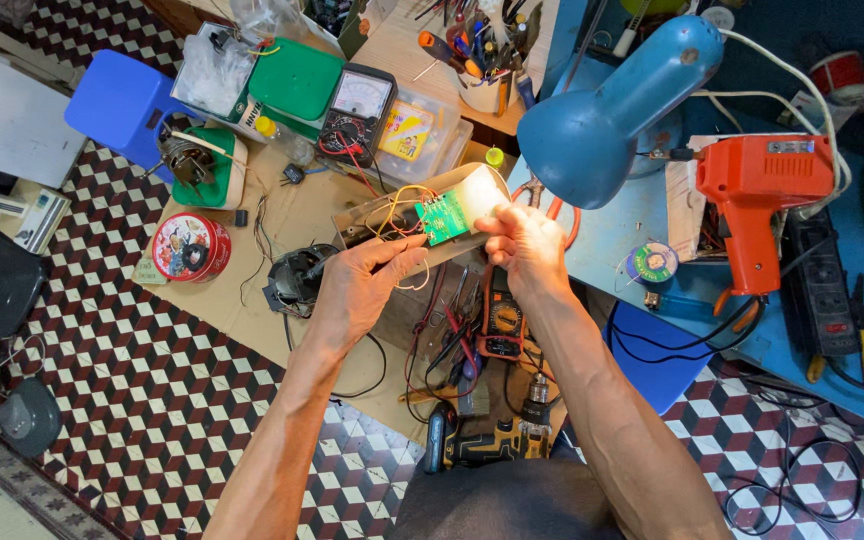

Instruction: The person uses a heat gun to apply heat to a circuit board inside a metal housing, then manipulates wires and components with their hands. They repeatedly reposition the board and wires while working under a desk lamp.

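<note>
I hold a long beige housing (457,195) with a small green circuit board (443,217) and coloured wires (402,208) inside it, under the blue desk lamp (607,105). My left hand (362,280) supports the housing from below near its left end. My right hand (520,243) grips its right end beside the circuit board. An orange-and-black multimeter (501,321) lies just below my hands.
An orange heat gun (757,195) rests on the blue bench (652,215) at right. An analogue meter (357,110), a green box (297,78), a red round tin (190,246), a tool cup (482,60), and a yellow-black drill (477,440) surround the work area. A blue stool (122,100) stands far left.
</note>
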